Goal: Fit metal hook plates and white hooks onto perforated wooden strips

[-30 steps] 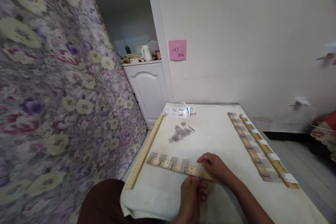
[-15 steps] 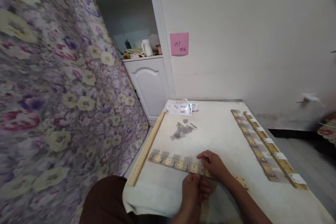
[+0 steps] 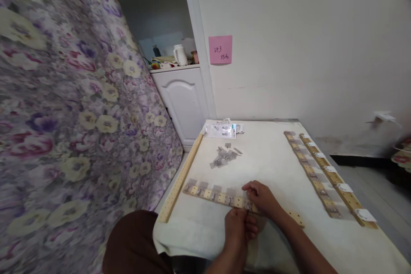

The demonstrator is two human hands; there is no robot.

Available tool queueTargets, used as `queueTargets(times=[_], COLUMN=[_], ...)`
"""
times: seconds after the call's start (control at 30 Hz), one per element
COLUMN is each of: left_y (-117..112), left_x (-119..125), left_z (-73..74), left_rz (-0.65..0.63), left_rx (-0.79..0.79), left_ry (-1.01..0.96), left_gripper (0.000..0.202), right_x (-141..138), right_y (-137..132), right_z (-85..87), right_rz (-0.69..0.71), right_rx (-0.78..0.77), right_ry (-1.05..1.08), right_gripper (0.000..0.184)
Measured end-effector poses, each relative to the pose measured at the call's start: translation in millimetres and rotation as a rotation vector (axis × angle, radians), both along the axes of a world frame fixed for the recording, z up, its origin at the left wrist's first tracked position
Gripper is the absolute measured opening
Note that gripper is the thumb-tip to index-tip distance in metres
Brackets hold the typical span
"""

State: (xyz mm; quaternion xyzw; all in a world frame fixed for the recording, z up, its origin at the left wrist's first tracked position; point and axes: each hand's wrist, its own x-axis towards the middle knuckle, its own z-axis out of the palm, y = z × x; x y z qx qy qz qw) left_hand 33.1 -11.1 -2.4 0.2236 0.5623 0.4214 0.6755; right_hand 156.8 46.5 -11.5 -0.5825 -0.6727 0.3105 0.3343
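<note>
Drilled wooden strip (image 3: pixel 237 202) lies across the tabletop (image 3: pixel 263 150) in front of me, running from about 8 to 5 o'clock, under both hands. Four see-through plates (image 3: pixel 216 189) with metal bits sit along its stretch left of my hands. Left hand (image 3: pixel 236 224) at 6, fingers curled, tips bunched at the strip's near edge beside another metal fitting (image 3: pixel 248 206); can't tell if they pinch it. Right hand (image 3: pixel 261 198) just past it toward 1, fingers bent over the strip; grip unclear. Loose parts pile (image 3: pixel 222 158) at 10, bare strip (image 3: pixel 181 179) at 9, two fitted strips (image 3: pixel 345 192) at 3.
</note>
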Motion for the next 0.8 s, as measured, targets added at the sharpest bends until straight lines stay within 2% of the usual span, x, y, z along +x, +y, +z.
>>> queueTargets(times=[0.5, 0.8], left_y=[0, 2], left_x=[3, 4], left_z=[3.0, -2.5], left_rz=[0.0, -0.001], left_rx=[0.015, 0.023], left_ry=[0.05, 0.081], left_gripper=[0.013, 0.016], right_x=[11, 11], right_y=[-1, -3], right_z=[-5.6, -2.3], right_rz=[0.094, 0.111], right_rx=[-0.105, -0.107], right_ry=[0.104, 0.093], right_gripper=[0.032, 0.036])
